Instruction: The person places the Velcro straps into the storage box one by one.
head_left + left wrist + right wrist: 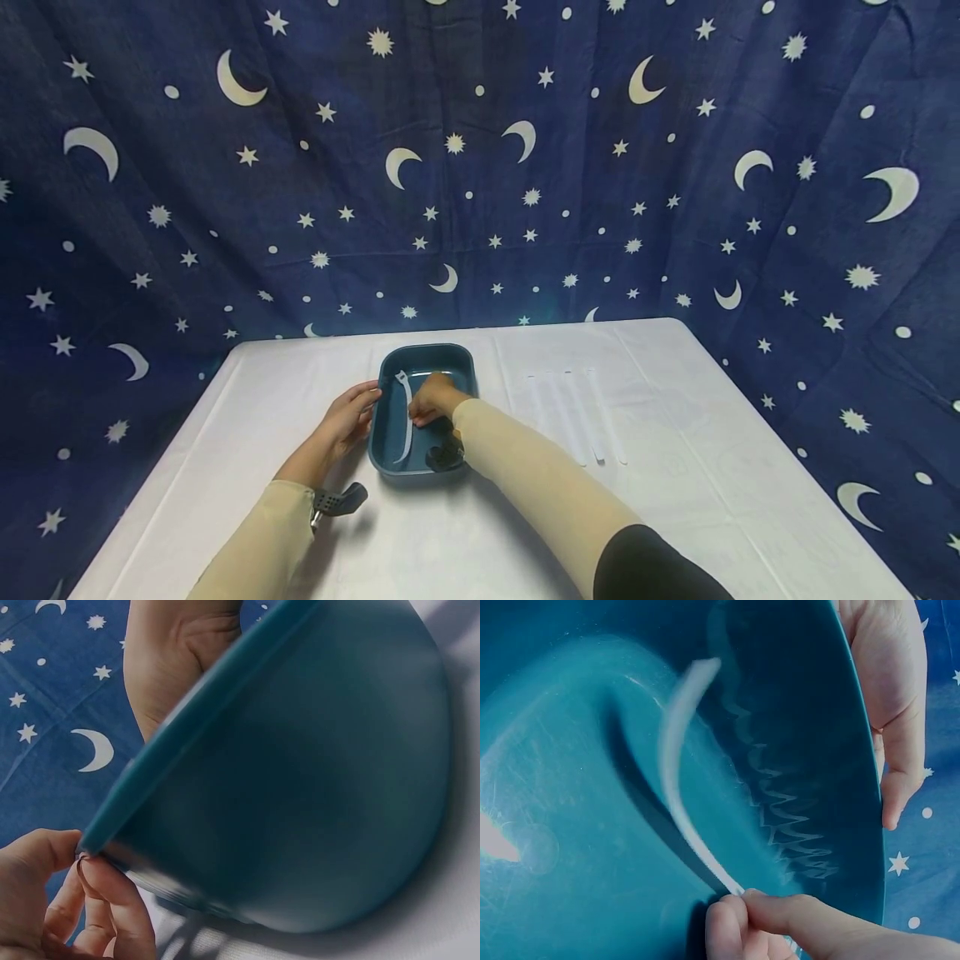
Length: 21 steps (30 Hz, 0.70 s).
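Inside tub (pixel 384 433), strap (pixel 408 435) lengthwise, head (pixel 402 377) farthest

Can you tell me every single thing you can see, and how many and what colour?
Tub: 1, dark teal, on the table
Strip: 1, white, inside the tub, pinched by the right hand
Flat strips: about 4, white and hard to see, on the cloth right of the tub
Tablecloth: 1, white, over the table
Curtain: dark blue with many pale moons, stars and dots, behind the table
Wrist devices: 2, black, one at each wrist
Sleeves: 2, cream, the right one black higher up
Left hand: 1, bare, pinching the tub's rim
Right hand: 1, bare, inside the tub
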Each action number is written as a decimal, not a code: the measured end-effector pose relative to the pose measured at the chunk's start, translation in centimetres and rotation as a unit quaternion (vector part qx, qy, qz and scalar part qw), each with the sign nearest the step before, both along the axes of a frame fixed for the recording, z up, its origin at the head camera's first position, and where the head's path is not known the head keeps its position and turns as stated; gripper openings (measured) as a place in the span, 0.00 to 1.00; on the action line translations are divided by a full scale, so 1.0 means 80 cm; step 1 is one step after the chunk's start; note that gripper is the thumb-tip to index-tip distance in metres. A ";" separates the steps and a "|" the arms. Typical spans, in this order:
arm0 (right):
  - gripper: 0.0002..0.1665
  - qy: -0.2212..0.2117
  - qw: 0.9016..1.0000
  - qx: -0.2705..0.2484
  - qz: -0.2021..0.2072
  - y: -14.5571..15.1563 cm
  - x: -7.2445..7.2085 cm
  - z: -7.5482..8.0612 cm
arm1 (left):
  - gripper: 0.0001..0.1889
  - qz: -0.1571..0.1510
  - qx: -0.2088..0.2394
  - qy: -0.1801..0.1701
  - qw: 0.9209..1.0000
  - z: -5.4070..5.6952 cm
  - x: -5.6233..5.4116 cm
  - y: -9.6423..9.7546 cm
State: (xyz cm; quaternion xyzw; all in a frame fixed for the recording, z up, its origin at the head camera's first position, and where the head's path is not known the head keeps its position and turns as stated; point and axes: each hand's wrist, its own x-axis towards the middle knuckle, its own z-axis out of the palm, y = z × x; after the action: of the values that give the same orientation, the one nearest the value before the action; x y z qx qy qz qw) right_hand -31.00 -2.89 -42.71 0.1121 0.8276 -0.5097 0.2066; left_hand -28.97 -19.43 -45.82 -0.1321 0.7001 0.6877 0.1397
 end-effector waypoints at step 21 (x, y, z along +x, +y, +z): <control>0.05 0.094 0.989 0.050 0.102 0.044 -0.012 0.058 | 0.27 0.008 -0.002 0.001 1.000 -0.002 0.001 0.001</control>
State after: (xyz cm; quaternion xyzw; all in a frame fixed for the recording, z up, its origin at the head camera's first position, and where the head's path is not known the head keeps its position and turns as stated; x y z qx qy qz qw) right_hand -31.94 0.60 -38.07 -0.0114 0.8750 -0.4521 0.1729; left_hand -28.88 -19.38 -45.96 -0.1372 0.7004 0.6878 0.1327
